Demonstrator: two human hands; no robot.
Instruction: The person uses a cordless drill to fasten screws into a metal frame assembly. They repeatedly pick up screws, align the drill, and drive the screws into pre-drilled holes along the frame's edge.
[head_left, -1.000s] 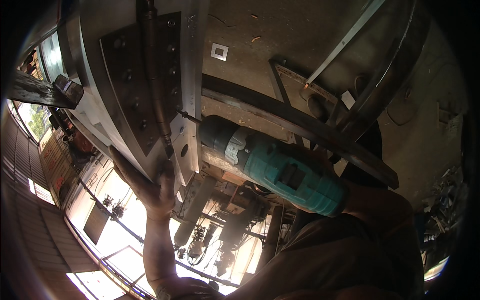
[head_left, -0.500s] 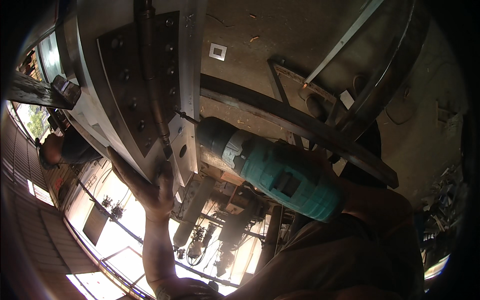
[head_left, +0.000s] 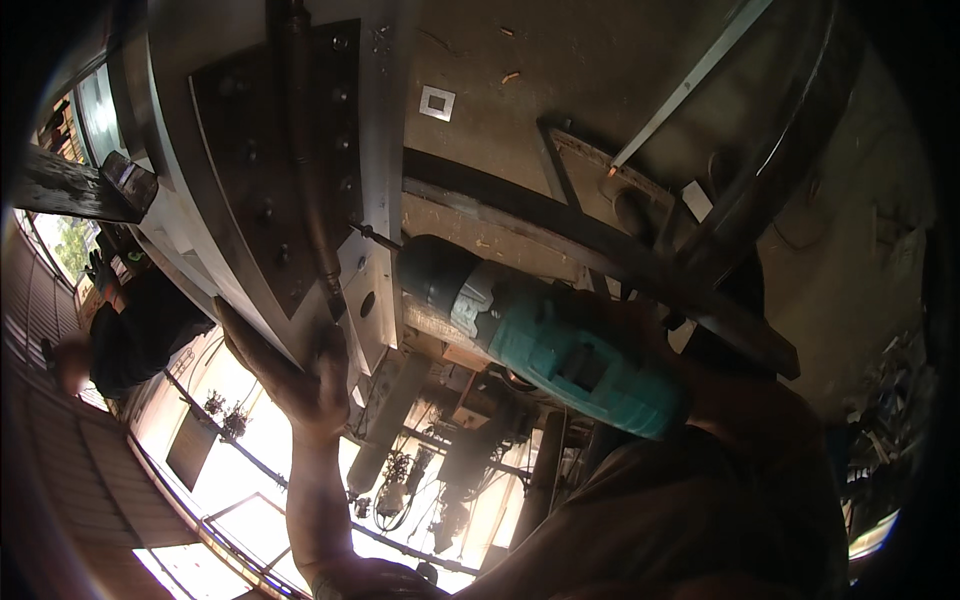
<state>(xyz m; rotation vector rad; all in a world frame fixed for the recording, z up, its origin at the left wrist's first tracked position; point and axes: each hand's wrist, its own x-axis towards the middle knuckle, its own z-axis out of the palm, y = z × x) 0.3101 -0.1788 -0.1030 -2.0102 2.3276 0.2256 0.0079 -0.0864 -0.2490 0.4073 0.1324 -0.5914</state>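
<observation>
A teal and black power drill lies across the middle, its thin bit pointing left at the edge of a dark hinge plate. My right hand is closed round the drill's handle, mostly hidden in shadow behind the body. The hinge, with several screw heads and a long knuckle barrel, sits on a grey metal panel. Lower down, my left hand grips the panel's lower end, thumb on one side and fingers on the other. Whether the bit touches metal, I cannot tell.
Dark steel beams cross to the right of the panel. On the floor lie a small square plate with a square hole and a pale metal strip. A person in dark clothing is at the left. Scrap pieces lie far right.
The other person at the left has changed posture, and an arm now shows. My hands, the drill and the panel have barely moved.
</observation>
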